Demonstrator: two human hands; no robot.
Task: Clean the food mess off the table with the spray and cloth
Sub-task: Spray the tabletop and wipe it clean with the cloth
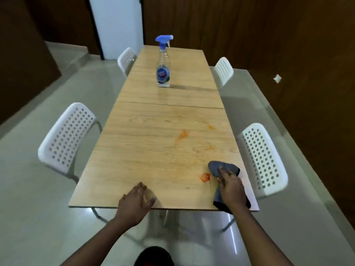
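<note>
Wiping is the step in hand: the right hand [231, 186] presses a grey cloth [223, 167] flat on the desk [153, 150] near its right front corner, fingers spread over it rather than curled, so that grip is open. Just left of the cloth sits a red food clump [205, 177]; fainter orange smears [183, 133] lie further up. Best to sweep inward, gathering the clump into the cloth, not off the edge. The left hand [137, 200] rests open on the front edge. The spray bottle [163, 62] stands upright, well apart, toward the far end. White perforated chairs [65, 135] flank the wood-grain desk on a glossy pale floor [38, 217], with dark wood panelling [288, 35] behind.
</note>
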